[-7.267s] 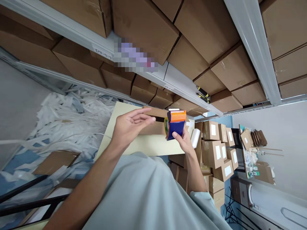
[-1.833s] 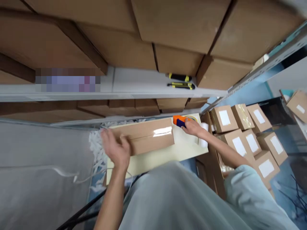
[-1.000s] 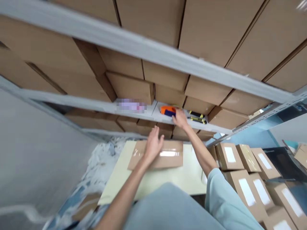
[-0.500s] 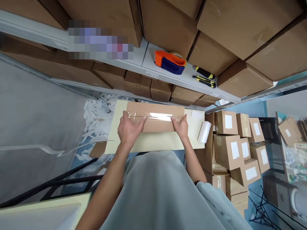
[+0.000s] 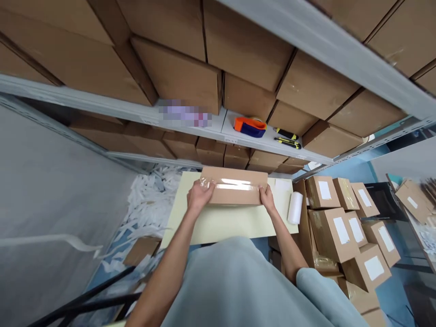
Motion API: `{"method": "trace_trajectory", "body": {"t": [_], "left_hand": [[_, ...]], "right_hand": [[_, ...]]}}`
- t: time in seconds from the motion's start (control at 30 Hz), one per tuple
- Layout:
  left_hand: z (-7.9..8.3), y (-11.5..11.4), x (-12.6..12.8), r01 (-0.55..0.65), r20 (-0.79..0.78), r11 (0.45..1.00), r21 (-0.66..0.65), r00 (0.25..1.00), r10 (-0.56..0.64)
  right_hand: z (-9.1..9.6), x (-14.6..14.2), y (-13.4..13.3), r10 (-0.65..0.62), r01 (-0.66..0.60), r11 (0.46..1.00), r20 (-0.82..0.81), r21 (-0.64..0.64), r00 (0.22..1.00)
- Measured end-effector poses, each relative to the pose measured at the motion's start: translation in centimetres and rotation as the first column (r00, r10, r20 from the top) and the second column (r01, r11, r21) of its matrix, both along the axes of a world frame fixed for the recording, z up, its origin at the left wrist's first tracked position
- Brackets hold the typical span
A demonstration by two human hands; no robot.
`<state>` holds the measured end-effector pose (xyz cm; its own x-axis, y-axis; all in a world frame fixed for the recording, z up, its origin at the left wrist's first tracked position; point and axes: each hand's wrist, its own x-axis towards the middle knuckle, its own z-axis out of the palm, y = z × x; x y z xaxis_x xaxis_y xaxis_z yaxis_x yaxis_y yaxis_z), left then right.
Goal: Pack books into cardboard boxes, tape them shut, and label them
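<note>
A long brown cardboard box, with shiny clear tape along its top, is held above or on a pale yellow tabletop; I cannot tell if it touches. My left hand grips its left end, the thumb lying on top and the fingers out of sight round the side. At the right end my right hand grips it too, thumb near the end of the tape. A white roll lies on the tabletop to the right of the box.
Shelves full of cartons stand in front, bearing an orange and blue tape dispenser and two yellow-black utility knives. Labelled boxes are stacked at right. Shredded paper heaps at left, near a black bar.
The camera view has tilted up, so shelves and table sit lower in the picture. Both hands still hold the box; the left thumb now lies nearer its left end.
</note>
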<state>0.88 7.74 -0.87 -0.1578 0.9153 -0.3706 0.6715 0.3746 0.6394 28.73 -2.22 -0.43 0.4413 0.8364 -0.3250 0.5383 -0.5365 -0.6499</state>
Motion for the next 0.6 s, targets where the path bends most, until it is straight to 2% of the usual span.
{"method": "trace_trajectory", "body": {"t": [0.07,0.13,0.2,0.27,0.37,0.5,0.6], "left_hand": [[1.1,-0.7,-0.4,-0.030,-0.010,0.999,0.028,0.999,0.030],[1.5,-1.7,-1.3,-0.079,0.016,0.993,0.092,0.997,0.078],[1.1,-3.0,-2.5,-0.129,0.071,0.980,0.152,0.990,0.119],[0.1,-4.4,-3.8,-0.163,0.117,0.969,0.187,0.983,0.143],[-2.0,-6.7,-5.8,-0.130,0.120,0.975,0.180,0.987,0.109],[-4.7,-9.4,-8.2,0.012,0.064,0.995,0.103,0.998,-0.019],[-6.6,-10.7,-9.6,0.086,0.006,0.996,-0.026,0.996,-0.086]], "right_hand": [[1.0,-0.8,-0.2,-0.008,0.008,0.999,-0.003,0.050,1.000],[1.9,-1.7,-0.7,-0.007,0.006,0.993,0.012,0.116,1.000],[2.3,-2.5,-1.5,0.011,-0.018,0.984,0.037,0.175,0.999],[1.8,-3.2,-2.9,0.018,-0.039,0.974,0.095,0.222,0.995],[-1.1,-4.1,-5.8,-0.047,0.006,0.967,0.155,0.256,0.987],[-6.9,-5.2,-10.6,-0.141,0.124,0.950,0.041,0.288,0.989],[-10.4,-6.1,-13.7,-0.178,0.171,0.935,-0.004,0.311,0.984]]}}
